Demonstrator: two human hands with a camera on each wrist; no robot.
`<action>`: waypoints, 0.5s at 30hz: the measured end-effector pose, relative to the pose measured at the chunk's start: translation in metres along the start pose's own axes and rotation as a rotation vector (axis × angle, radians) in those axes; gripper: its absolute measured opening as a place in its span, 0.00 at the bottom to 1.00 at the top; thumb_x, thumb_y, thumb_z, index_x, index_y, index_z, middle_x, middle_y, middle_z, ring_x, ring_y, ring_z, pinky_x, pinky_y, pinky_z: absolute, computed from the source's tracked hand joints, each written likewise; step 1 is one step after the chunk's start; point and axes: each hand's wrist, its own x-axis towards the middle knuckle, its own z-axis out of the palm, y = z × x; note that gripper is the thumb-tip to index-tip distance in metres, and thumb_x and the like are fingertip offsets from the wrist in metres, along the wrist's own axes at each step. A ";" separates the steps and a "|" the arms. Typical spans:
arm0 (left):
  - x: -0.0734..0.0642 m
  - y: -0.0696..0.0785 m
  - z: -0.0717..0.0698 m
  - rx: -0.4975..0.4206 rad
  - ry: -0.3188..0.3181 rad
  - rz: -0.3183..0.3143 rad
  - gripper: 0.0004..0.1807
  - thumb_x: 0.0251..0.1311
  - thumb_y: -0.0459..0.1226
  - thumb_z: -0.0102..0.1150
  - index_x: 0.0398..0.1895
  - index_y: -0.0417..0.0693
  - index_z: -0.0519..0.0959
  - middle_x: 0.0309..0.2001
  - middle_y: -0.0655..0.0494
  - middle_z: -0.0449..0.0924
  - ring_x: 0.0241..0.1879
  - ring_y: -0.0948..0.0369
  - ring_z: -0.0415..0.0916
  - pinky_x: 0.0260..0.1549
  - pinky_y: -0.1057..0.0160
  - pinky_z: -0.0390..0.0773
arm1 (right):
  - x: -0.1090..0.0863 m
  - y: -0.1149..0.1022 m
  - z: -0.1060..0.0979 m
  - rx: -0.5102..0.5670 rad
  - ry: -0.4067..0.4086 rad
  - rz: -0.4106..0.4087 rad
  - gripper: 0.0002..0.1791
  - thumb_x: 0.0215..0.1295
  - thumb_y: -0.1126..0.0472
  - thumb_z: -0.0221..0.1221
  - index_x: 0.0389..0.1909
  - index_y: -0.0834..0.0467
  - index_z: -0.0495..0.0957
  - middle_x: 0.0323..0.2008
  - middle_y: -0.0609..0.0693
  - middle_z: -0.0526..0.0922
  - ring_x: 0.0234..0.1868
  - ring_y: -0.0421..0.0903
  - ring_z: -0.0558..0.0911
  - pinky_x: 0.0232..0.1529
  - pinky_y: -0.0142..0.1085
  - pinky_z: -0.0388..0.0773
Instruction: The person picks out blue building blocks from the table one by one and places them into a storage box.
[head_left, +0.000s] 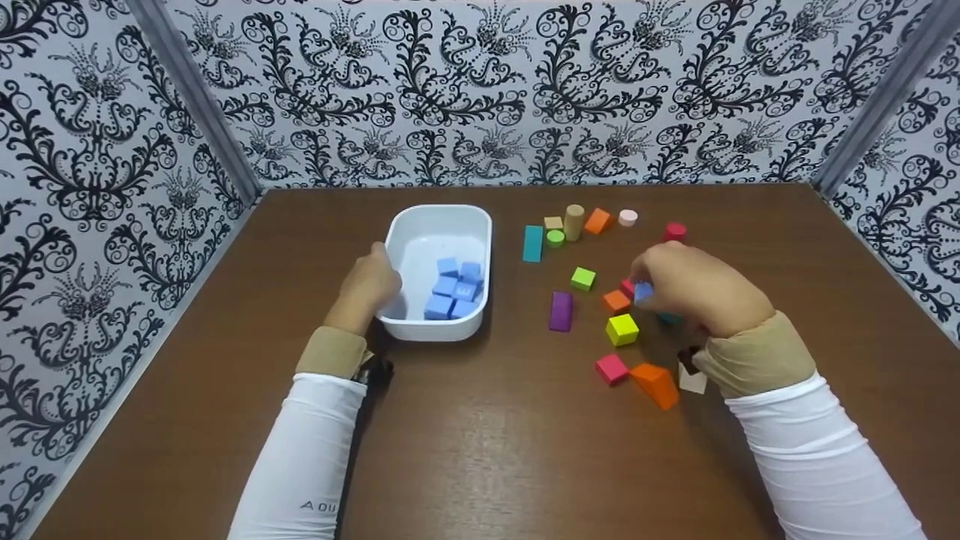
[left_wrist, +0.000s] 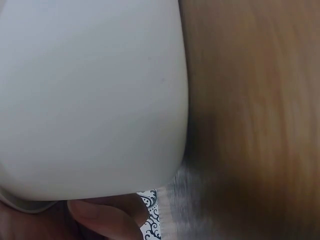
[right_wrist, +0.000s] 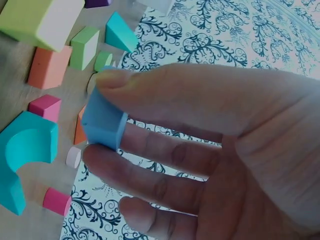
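Observation:
In the right wrist view a blue cube is pinched between the thumb and fingers of my right hand. The head view has this right hand over the blocks on the right of the table. My left hand grips the left side of a white plastic tub, its fingers at the rim. Several blue cubes lie together inside the tub, towards its near end. The left wrist view is filled mostly by the tub's outer wall, with fingers under it at the bottom.
Loose blocks lie around the right hand: a yellow cube, purple block, orange wedge, pink cube and green cube. Farther back stand a teal block and a wooden cylinder. Patterned walls enclose the brown table.

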 end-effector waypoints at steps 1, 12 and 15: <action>0.000 0.000 0.000 0.006 0.004 0.008 0.33 0.73 0.31 0.42 0.79 0.28 0.54 0.66 0.26 0.74 0.64 0.37 0.76 0.64 0.38 0.75 | 0.001 -0.002 -0.001 -0.005 0.008 -0.017 0.09 0.63 0.69 0.67 0.44 0.65 0.88 0.36 0.56 0.85 0.27 0.49 0.81 0.30 0.41 0.84; 0.000 -0.001 0.001 0.000 0.018 0.022 0.33 0.71 0.31 0.42 0.78 0.27 0.55 0.64 0.26 0.75 0.61 0.38 0.78 0.63 0.39 0.76 | 0.021 -0.035 -0.003 -0.021 0.063 -0.117 0.13 0.64 0.69 0.65 0.48 0.64 0.89 0.42 0.57 0.88 0.39 0.54 0.83 0.46 0.50 0.86; 0.000 -0.002 0.001 -0.005 0.017 0.022 0.33 0.71 0.30 0.43 0.78 0.27 0.55 0.63 0.26 0.75 0.60 0.38 0.78 0.62 0.39 0.76 | 0.029 -0.046 -0.001 -0.016 0.078 -0.143 0.14 0.64 0.70 0.64 0.50 0.65 0.89 0.44 0.59 0.89 0.42 0.57 0.83 0.49 0.51 0.85</action>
